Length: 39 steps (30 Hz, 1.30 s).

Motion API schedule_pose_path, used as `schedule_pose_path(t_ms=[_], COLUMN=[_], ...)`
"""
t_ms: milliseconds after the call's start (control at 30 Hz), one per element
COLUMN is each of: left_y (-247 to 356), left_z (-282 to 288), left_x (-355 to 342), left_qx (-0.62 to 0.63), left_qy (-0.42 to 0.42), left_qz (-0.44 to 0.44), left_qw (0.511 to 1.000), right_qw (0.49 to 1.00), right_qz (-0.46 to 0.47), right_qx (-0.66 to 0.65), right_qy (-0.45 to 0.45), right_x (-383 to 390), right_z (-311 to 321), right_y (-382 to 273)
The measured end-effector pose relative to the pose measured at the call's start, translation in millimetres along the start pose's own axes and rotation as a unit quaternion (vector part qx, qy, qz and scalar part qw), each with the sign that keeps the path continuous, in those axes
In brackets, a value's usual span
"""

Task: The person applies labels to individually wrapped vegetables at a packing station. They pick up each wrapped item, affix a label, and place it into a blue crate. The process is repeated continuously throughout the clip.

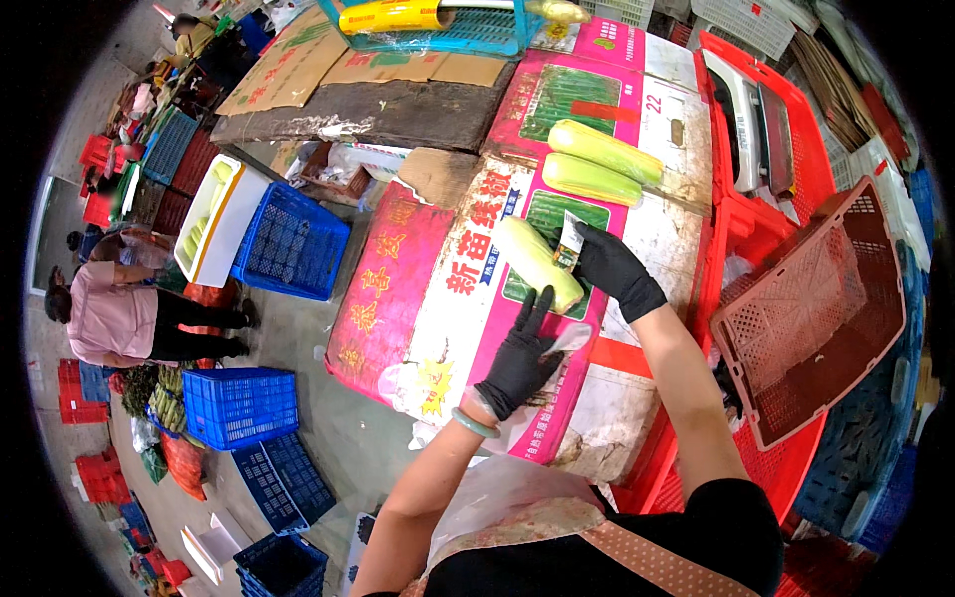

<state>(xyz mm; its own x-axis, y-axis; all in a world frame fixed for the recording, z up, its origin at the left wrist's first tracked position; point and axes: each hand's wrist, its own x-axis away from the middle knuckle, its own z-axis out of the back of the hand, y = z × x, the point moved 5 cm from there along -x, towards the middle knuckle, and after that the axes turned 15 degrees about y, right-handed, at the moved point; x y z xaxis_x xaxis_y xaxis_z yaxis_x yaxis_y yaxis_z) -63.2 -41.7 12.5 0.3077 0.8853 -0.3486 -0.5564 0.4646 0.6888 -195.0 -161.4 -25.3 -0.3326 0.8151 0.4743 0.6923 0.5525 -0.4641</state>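
Observation:
An ear of corn in pale green husk [537, 267] lies on a pink and white printed carton surface. My left hand [517, 366], black-gloved, rests its outstretched fingers on the ear's near end. A whitish translucent piece [570, 338] shows beside that hand; what it is, I cannot make out. In my right hand [619, 271], also black-gloved, a small white and green label [569, 242] is pinched against the ear's right side. Two more husked ears, a farther one [605, 149] and a nearer one [593, 179], lie side by side beyond my hands.
A red crate [811, 129] at right holds a scale [746, 129]. Nearer, a brown crate [796, 318] leans tilted. At the far edge stands a blue basket [497, 40] with a yellow roll [390, 16]. Blue crates [239, 408] stand left on the floor; a person [124, 313] stands beyond.

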Motion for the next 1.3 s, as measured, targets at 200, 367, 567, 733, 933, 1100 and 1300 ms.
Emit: schedule_pose_path(t_ms=[200,367,567,733,933,1100,1300], left_y=[24.3,13.6,10.7,13.0,13.9,13.2,20.5], left_z=[-11.1,-29.5,-36.1,-31.9,-30.9,-30.3,-32.5], left_x=[-20.0,-30.6,-32.3,-34.9,-36.9,-36.9,-30.9], left_qx=[-0.075,-0.062,-0.062,-0.065,-0.051,-0.044,-0.063], left_qy=[0.004,0.022,0.015,0.016,0.015,0.018,0.019], left_qz=[-0.074,-0.047,-0.046,-0.056,-0.043,-0.031,-0.042], left_qw=[0.994,0.997,0.997,0.996,0.998,0.998,0.997], right_qw=[0.954,0.844,0.805,0.743,0.737,0.732,0.747], right_qz=[0.092,0.19,0.159,0.198,0.212,0.231,0.218], right_qx=[0.283,0.501,0.566,0.629,0.633,0.637,0.626], right_qy=[0.022,-0.026,-0.08,-0.112,-0.106,-0.079,-0.041], right_x=[1.1,-6.4,-1.4,-7.8,-13.2,-23.6,-19.5], right_z=[-24.2,-27.0,-49.2,-63.0,-57.9,-44.2,-40.2], right_y=[-34.6,-61.3,-54.1,-46.5,-44.4,-40.8,-35.6])
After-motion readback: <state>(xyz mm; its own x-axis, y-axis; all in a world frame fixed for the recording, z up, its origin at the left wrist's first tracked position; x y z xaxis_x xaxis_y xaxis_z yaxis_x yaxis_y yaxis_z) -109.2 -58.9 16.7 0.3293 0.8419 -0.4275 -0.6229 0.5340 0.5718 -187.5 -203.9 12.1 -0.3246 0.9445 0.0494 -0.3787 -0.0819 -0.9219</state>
